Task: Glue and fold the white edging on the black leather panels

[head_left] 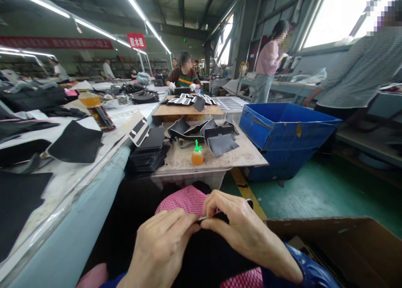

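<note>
Workshop, red 胶水组 sign, both hands pinching black panel

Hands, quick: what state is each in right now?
Left hand: closed, pinching the edge of a black piece.
Right hand: closed, pinching the same edge.

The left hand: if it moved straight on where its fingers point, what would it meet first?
Probably the right hand, its fingertips just ahead at the edge of the black piece; exact depth is unclear.
</note>
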`<state>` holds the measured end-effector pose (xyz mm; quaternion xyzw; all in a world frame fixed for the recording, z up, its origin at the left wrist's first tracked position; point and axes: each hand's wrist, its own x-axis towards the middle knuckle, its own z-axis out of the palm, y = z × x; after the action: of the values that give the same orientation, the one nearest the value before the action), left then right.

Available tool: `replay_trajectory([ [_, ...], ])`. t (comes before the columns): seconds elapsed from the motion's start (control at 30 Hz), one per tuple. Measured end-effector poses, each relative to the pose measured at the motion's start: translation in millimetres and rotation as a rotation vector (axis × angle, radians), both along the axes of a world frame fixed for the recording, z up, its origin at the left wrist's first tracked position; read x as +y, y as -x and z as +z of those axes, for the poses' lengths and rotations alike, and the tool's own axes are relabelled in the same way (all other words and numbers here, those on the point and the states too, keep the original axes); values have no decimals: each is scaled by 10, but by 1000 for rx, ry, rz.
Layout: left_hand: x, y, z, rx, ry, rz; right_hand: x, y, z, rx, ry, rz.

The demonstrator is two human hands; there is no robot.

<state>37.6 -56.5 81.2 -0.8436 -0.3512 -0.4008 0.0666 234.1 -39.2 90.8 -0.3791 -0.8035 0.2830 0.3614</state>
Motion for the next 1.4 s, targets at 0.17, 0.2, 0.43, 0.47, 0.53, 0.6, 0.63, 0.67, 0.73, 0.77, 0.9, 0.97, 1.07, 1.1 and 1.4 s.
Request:
replay_trajectory([
  [0.17,-59,166,100,-12,137,-13,7,-251,183,346,38,2],
  [0.2,-73,207,125,10,148,-3,1,-285,211,338,-9,-44],
  [0.43,-105,222,229,52,43,26,-110,-290,213,36,-148,-91],
  [0.47,-103,212,221,55,25,46,-123,-297,206,20,-143,-89],
  [0.53,-101,204,196,72,7,75,-134,-315,199,-31,-163,-89],
  [0.6,-104,209,171,92,6,81,-123,-321,199,-101,-227,-99],
  [0.63,-109,213,164,98,10,77,-114,-314,200,-126,-269,-108],
  [0.67,-115,215,162,99,8,76,-105,-301,199,-135,-307,-118],
  [0.73,-128,215,175,96,2,64,-91,-261,197,-105,-348,-123],
  [0.77,-134,211,189,89,-1,51,-88,-242,195,-70,-350,-121],
  [0.9,-136,181,257,63,32,-18,-85,-218,195,43,-296,-98],
  [0.97,-123,160,277,84,17,-11,-82,-236,205,22,-301,-90],
  [1.07,-100,128,275,161,-79,40,-80,-249,231,-125,-360,-107],
  [1.1,-95,117,271,182,-106,52,-80,-243,238,-163,-366,-99],
  [1.4,-110,-11,357,109,-62,-8,-109,-160,219,-38,-256,-46],
])
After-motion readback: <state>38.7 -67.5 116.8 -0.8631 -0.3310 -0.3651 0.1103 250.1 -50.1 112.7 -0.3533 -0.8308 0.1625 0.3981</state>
